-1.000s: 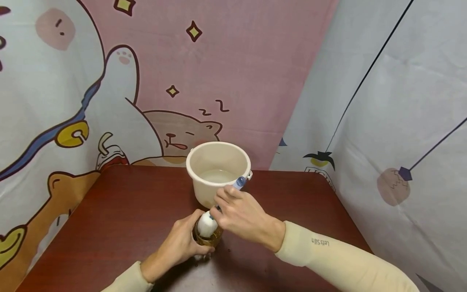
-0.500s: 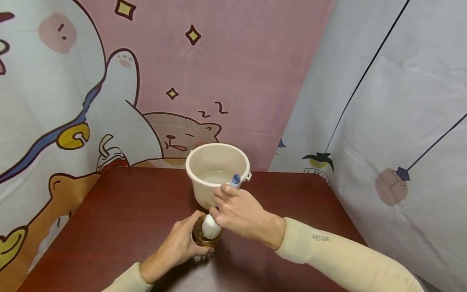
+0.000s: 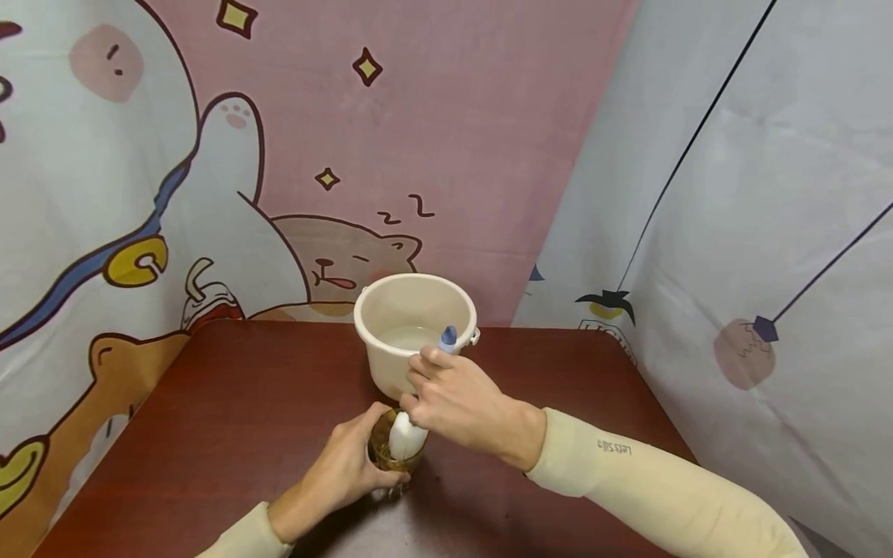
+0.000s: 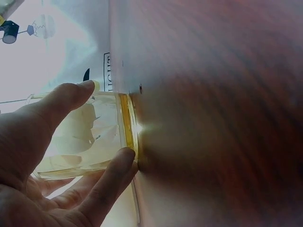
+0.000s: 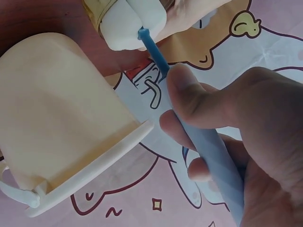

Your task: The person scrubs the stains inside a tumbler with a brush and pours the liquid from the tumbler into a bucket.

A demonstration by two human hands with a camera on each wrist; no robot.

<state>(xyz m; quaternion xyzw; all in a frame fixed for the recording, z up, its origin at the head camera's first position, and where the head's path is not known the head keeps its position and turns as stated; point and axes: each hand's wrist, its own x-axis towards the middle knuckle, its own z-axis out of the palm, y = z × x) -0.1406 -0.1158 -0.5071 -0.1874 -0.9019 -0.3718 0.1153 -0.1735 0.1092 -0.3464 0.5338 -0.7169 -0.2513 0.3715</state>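
An amber glass cup [image 3: 380, 449] stands on the table, gripped around its side by my left hand [image 3: 342, 457]. In the left wrist view the thumb and fingers wrap the clear yellowish glass [image 4: 106, 137]. My right hand [image 3: 456, 399] grips the blue handle [image 5: 208, 146] of a sponge cup brush. Its white sponge head [image 3: 406, 436] sits inside the cup, tilted toward the cup's right side. The handle's blue end [image 3: 448, 337] sticks up past my right hand, in front of the bucket.
Just behind the cup stands a cream bucket [image 3: 380, 364] with some water in it. Its handle joint shows on the right rim. The dark red table [image 3: 279, 387] meets cartoon-printed cloth walls [image 3: 460, 139] at the back and sides.
The white sponge head has shifted slightly right and tilted within the cup. The handle's upper end has moved a little left and lower. My left hand keeps its hold on the cup.
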